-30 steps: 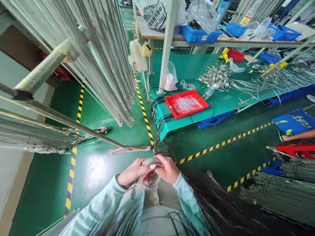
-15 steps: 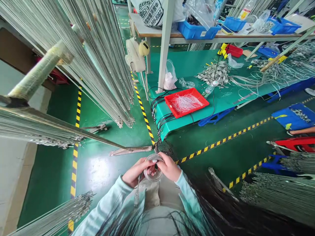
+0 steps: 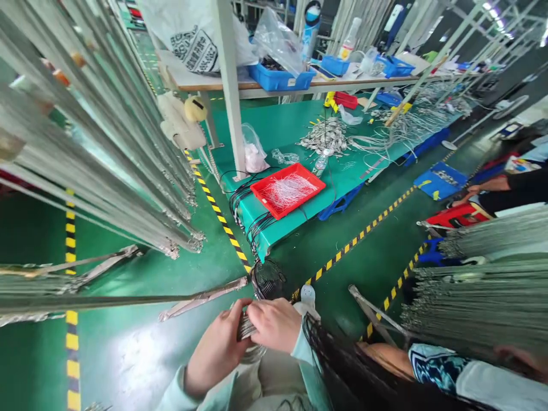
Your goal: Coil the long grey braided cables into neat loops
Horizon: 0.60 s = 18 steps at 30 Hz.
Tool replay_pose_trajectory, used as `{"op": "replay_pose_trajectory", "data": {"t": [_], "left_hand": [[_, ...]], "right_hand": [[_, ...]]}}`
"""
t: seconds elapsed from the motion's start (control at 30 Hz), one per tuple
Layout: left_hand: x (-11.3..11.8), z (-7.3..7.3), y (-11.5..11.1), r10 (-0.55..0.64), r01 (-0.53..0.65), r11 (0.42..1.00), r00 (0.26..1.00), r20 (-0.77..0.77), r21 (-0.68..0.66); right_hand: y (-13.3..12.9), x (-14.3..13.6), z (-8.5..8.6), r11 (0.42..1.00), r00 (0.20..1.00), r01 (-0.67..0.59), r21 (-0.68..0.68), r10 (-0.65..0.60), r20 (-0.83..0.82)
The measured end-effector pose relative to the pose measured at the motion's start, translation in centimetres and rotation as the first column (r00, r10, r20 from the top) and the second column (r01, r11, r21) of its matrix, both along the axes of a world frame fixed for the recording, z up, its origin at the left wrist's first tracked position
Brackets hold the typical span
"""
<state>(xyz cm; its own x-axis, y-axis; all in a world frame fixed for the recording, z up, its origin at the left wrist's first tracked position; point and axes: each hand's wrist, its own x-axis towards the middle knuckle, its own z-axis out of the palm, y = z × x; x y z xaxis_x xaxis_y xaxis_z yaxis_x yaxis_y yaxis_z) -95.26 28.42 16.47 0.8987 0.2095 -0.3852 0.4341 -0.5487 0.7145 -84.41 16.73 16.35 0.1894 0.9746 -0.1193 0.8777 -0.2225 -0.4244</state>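
Observation:
A coil of clear-grey cable (image 3: 247, 327) is gripped between both hands in front of my body. My left hand (image 3: 220, 345) closes around its left side, thumb on top. Over the upper right side of the coil lies my right hand (image 3: 276, 323), fingers curled onto it. Much of the loop is hidden behind the fingers; its lower part (image 3: 253, 354) shows beneath them. Just beyond the hands, a black wire-mesh fan guard or basket (image 3: 268, 278) is on the floor below the table corner.
A red tray (image 3: 289, 191) of thin white strands lies on the green table (image 3: 274, 234), beside black cables. Bundled cables hang from racks at left (image 3: 141, 188) and right (image 3: 471, 297). A metal rack foot (image 3: 203, 299) crosses the floor. People are at the right.
My view has swung to the right and up. The coil has tilted from facing me to nearly edge-on, with both hands now covering more of it.

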Motion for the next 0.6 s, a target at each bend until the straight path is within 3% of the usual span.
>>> {"op": "replay_pose_trajectory", "data": {"t": [0.17, 0.33, 0.47, 0.53, 0.6], "left_hand": [[3.0, -0.7, -0.8, -0.053, 0.061, 0.996, 0.992, -0.112, 0.065], [9.9, -1.0, -2.8, -0.125, 0.14, 0.982, 0.985, -0.12, 0.123], [18.2, -1.8, -4.6, -0.185, 0.215, 0.945, 0.973, -0.142, 0.247], [22.8, -1.8, -4.9, -0.11, 0.139, 0.951, 0.987, -0.118, 0.277], [27.0, -1.0, -4.7, 0.046, -0.021, 0.959, 0.996, -0.082, 0.281]], "right_hand": [[-1.6, 2.1, -0.5, 0.995, 0.996, 0.082, 0.058, -0.08, -0.038], [-4.2, 7.0, -2.5, 0.965, 0.967, 0.23, 0.129, -0.212, -0.14], [-7.7, 16.2, -4.4, 0.933, 0.927, 0.308, 0.187, -0.249, -0.282], [-10.5, 22.6, -4.6, 0.916, 0.901, 0.337, 0.215, -0.249, -0.355], [-14.0, 29.5, -4.2, 0.881, 0.862, 0.416, 0.225, -0.304, -0.405]]}}
